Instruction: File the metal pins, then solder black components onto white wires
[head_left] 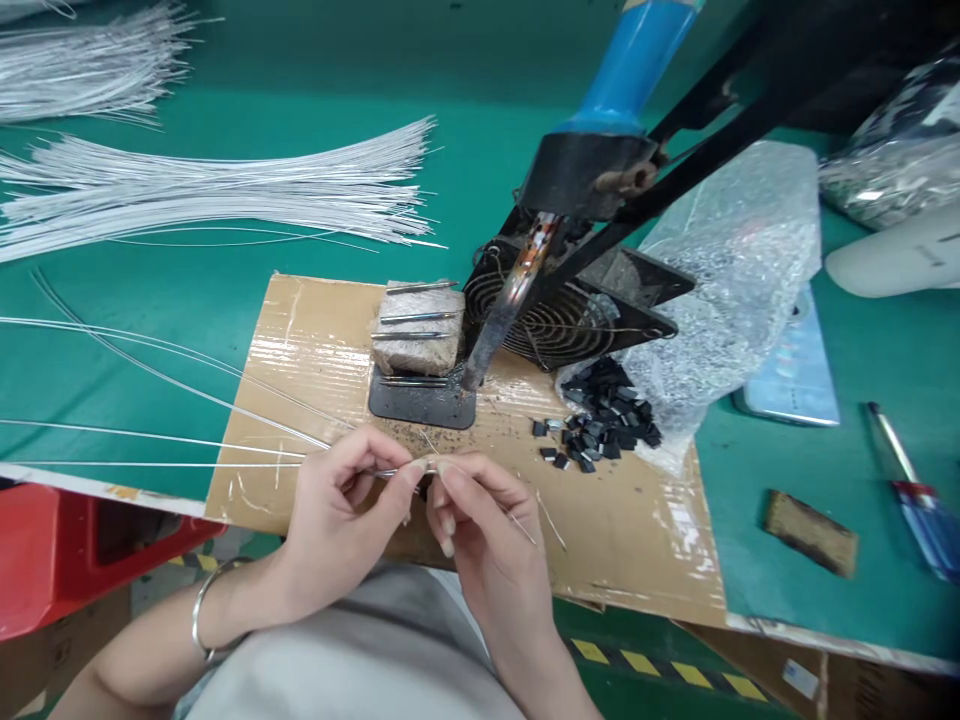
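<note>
Thin white wires [262,412] run from the left into my left hand [343,515], which is closed around them with thumb and fingertip pinched. Against its fingertips, my right hand [487,510] is also closed, pinching the wires at the join. Thin loose ends stick out past the right fingers. What sits exactly between the fingertips is mostly hidden. Just beyond the hands, a soldering iron [517,275] with a blue handle points down at a black pad [420,405]. Behind this pad, a greyish block [416,350] carries several thin metal rods.
Cardboard [637,560] covers the work area on the green table [300,60]. A black fan [555,310] stands behind the iron. Small black pieces [611,415] spill from a clear plastic bag [720,260]. Wire bundles [225,190] lie left; a brown block [811,532] and screwdriver [919,510] right.
</note>
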